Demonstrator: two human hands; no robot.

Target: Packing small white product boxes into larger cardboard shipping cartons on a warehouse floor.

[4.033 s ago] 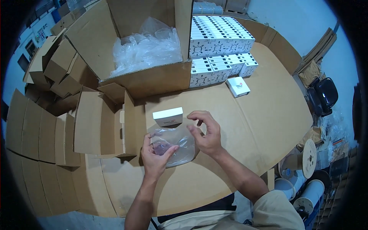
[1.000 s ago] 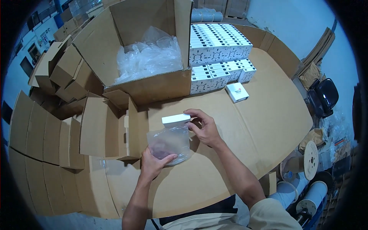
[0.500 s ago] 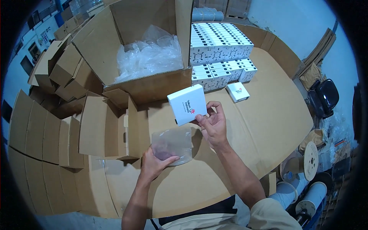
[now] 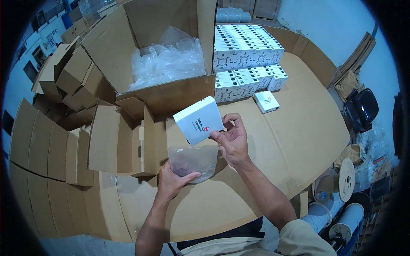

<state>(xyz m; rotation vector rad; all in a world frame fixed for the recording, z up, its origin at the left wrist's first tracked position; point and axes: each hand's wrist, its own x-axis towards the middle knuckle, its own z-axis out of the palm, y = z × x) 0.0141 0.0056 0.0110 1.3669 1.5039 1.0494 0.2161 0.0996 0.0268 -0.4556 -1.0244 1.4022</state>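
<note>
White flat square cardboard box [image 4: 198,120] pinched at its right edge in right hand [image 4: 232,143], tilted just above and far of clear plastic bag [image 4: 192,161], mouth upward, gripped from the near side by left hand [image 4: 173,182] over cardboard-covered table [image 4: 299,128].

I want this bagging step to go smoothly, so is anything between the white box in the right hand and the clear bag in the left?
Nothing visible: white box hangs just above clear bag, only air between.
</note>
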